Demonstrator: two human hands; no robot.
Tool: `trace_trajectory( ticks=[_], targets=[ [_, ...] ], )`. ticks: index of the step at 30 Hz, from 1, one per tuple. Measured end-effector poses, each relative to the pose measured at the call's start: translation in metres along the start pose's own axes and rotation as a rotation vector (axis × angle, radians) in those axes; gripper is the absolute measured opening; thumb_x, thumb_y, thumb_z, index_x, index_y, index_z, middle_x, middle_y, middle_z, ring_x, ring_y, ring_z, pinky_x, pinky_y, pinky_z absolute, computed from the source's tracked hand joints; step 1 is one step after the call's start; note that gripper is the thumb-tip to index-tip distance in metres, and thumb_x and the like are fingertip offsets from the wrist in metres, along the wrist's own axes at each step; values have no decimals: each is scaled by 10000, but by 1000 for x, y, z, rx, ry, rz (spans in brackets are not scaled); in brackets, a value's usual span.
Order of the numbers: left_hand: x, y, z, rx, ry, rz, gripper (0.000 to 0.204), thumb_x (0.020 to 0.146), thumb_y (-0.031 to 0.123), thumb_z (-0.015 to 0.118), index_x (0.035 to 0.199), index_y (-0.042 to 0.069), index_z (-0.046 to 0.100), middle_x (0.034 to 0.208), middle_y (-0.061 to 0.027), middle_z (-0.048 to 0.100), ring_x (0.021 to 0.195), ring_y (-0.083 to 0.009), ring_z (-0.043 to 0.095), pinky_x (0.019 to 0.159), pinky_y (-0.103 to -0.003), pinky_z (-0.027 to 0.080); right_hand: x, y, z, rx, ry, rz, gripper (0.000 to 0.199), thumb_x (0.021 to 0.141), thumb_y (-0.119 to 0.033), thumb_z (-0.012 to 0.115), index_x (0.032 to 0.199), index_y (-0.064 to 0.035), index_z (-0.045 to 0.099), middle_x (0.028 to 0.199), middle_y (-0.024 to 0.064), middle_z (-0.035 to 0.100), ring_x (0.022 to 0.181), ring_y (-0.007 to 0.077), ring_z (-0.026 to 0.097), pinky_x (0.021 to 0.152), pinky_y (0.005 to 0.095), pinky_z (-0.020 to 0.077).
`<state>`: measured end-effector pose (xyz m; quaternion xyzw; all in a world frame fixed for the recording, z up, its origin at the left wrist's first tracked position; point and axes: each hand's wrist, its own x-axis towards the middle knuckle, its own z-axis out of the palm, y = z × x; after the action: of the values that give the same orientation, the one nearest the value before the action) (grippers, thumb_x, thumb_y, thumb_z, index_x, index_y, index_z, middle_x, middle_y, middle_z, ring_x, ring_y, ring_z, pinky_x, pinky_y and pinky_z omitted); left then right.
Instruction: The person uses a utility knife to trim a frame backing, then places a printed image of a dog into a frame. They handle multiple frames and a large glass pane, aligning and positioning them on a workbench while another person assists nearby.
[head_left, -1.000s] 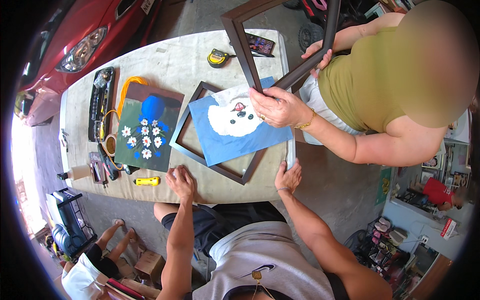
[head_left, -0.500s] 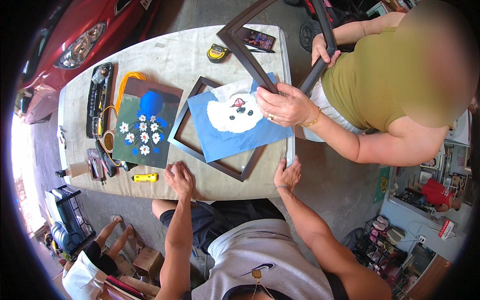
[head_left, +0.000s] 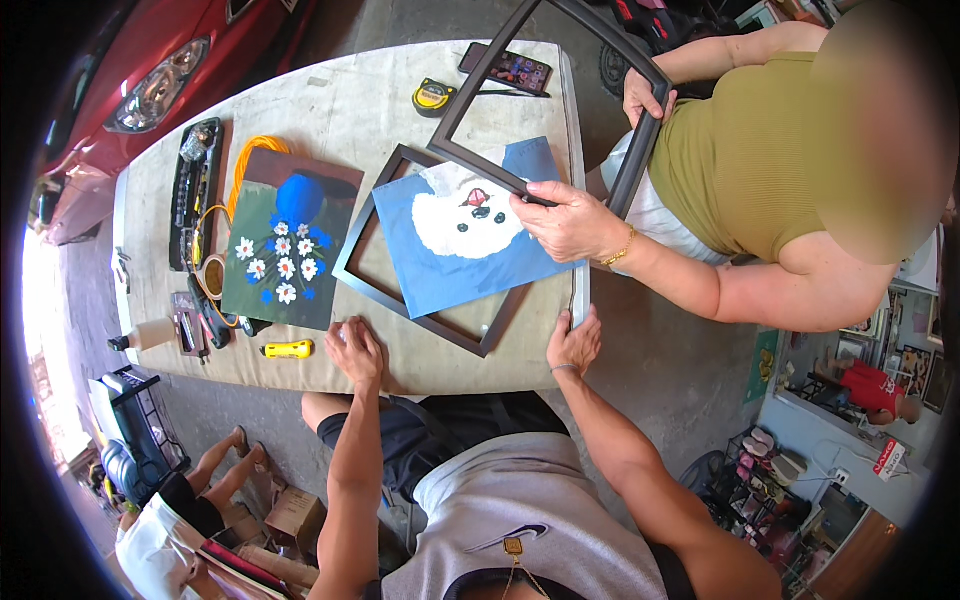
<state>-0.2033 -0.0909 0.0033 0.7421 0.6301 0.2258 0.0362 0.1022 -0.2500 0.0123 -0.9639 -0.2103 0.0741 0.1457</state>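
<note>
My left hand point(head_left: 354, 352) rests on the table's near edge, its fingers loosely bent and holding nothing. It lies just off the lower right corner of a dark green painting of white and blue flowers point(head_left: 290, 240). At the table's near right corner, my right hand point(head_left: 574, 342) leans on the edge with thumb and fingers apart. Between and beyond my hands, a blue painting of a white dog point(head_left: 430, 285) lies tilted over a dark picture frame point(head_left: 465, 340). Above its far right part, a co-worker's two hands point(head_left: 575, 225) hold a second dark frame point(head_left: 480, 163).
A tape measure point(head_left: 433, 97) and a phone point(head_left: 520, 72) lie at the far side. On the left are a black socket tool case point(head_left: 193, 190), orange cord point(head_left: 262, 145), a spray bottle point(head_left: 150, 335) and a yellow cutter point(head_left: 288, 349). A red car point(head_left: 150, 80) stands beyond.
The co-worker's raised frame has turned and come lower, with its near corner shifted toward the dog painting. More of the phone shows. My hands have stayed in place.
</note>
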Motion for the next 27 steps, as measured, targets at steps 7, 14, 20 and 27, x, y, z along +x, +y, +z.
trace_trajectory(
  ticks=[7,14,20,27],
  targets=[
    [0,0,0,4,4,2,157,838,133,594,991,119,626,1065,-131,511,988,-332,496,855,-456,386,0,-1,0,-24,-12,16,599,893,-421,491,1325,-21,378,1129,195,511,1091,354,493,888,479,385],
    [-1,-2,0,-3,-6,3,165,840,130,599,1003,123,626,1070,-129,512,989,-333,497,859,-455,387,0,0,0,-16,-8,7,608,892,-423,487,1327,-12,377,1135,199,510,1096,357,490,892,478,383],
    [0,-1,0,-3,-5,4,169,840,129,600,1007,125,625,1067,-131,515,989,-333,497,863,-454,389,1,0,1,-4,-15,13,611,891,-422,485,1325,-6,379,1141,204,509,1101,362,487,895,480,381],
    [-1,-3,1,-12,3,15,173,837,127,597,1007,123,626,1069,-133,514,990,-334,497,865,-457,388,1,0,1,-16,-3,6,607,895,-425,478,1326,-10,376,1136,204,508,1099,365,488,894,483,382]
  ],
)
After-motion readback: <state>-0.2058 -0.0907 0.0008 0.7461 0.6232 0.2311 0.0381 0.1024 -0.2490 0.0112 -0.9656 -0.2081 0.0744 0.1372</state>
